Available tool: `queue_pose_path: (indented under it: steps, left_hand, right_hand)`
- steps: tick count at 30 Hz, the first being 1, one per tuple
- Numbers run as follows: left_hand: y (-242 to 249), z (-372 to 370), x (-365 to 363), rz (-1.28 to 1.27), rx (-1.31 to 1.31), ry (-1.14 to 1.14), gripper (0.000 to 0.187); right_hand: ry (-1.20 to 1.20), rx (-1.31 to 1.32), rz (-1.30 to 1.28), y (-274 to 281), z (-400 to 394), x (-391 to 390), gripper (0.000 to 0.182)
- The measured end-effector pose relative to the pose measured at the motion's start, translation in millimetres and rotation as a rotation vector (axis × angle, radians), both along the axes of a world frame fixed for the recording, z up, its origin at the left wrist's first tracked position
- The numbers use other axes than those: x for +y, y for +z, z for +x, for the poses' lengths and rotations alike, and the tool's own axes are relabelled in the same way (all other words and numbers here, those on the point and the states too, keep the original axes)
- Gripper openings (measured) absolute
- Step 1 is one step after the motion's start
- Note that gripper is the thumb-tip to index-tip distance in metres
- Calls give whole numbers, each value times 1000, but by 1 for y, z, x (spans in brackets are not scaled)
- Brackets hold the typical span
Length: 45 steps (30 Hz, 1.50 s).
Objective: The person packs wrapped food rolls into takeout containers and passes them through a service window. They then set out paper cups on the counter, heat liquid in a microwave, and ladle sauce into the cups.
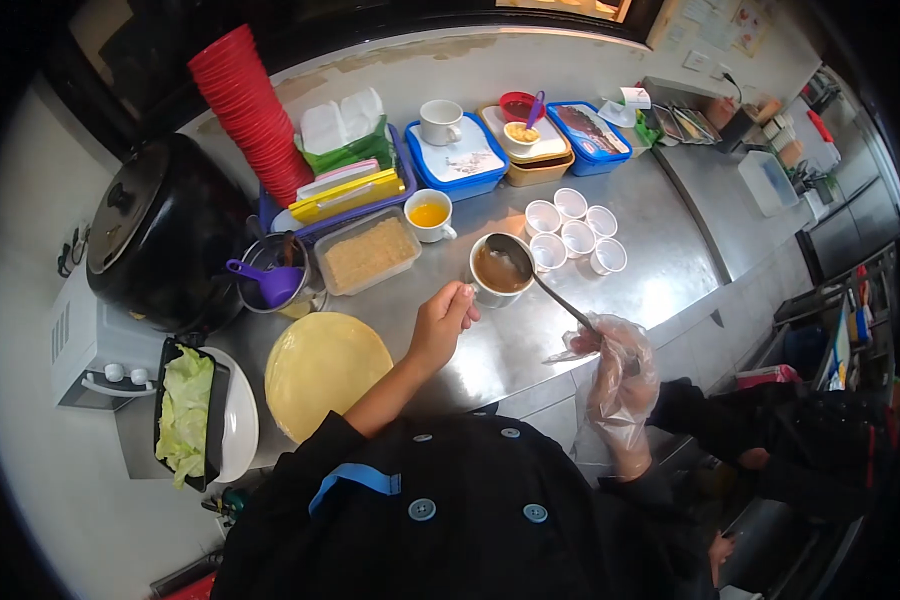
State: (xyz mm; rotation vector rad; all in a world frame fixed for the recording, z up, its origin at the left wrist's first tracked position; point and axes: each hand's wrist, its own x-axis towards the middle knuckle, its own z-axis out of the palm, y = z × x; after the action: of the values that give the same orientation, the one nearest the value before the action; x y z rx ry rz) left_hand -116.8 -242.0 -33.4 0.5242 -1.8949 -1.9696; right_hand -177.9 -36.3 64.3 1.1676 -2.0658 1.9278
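Observation:
My left hand is closed on the handle of a white mug, which holds a brown liquid. A metal spoon dips into the mug, its dark bowl at the liquid's surface. My right hand, in a clear plastic glove, grips the spoon's handle. Just beyond the mug stand several small clear plastic cups. A second white mug with an orange-yellow liquid and a tub of light brown crumbs are to the left.
Along the wall are blue-lidded tubs and stacked red cups. At left, a black cooker, a pot with a purple scoop, a yellow round board and lettuce crowd the steel counter. Another person's dark sleeve is at right.

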Motion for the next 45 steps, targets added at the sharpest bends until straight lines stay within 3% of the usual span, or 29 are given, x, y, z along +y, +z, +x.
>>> queue_pose_path:
  steps: [7, 10, 12, 16, 23, 36, 42, 45]
  left_hand:
    - [-6, -37, 4, -6, -3, -16, 31]
    - [-8, -51, 4, -25, 3, -22, 31]
    - [-10, -58, 3, -43, 4, -27, 31]
    - [-13, -72, 5, -52, -17, -53, 31]
    - [-25, -87, 4, -30, -32, -43, 31]
    - [-32, -99, -4, -54, -106, 23, 33]
    - [-41, -96, -15, -84, -134, 74, 31]
    - [-40, -97, -16, -79, -113, 85, 31]
  right_hand:
    - [-4, 437, 182, -4, -42, 12, 26]
    - [-40, 201, 95, -26, -56, 5, 22]
    - [-130, -420, -175, -36, -63, 1, 19]
    - [-148, -675, -376, -38, -88, -2, 21]
    - [-309, -697, -370, -56, -112, 0, 23]
    - [-331, -757, -465, -63, -137, 14, 19]
    - [-319, -727, -518, -104, -144, 17, 24]
    - [-324, -640, -411, -114, -140, 15, 24]
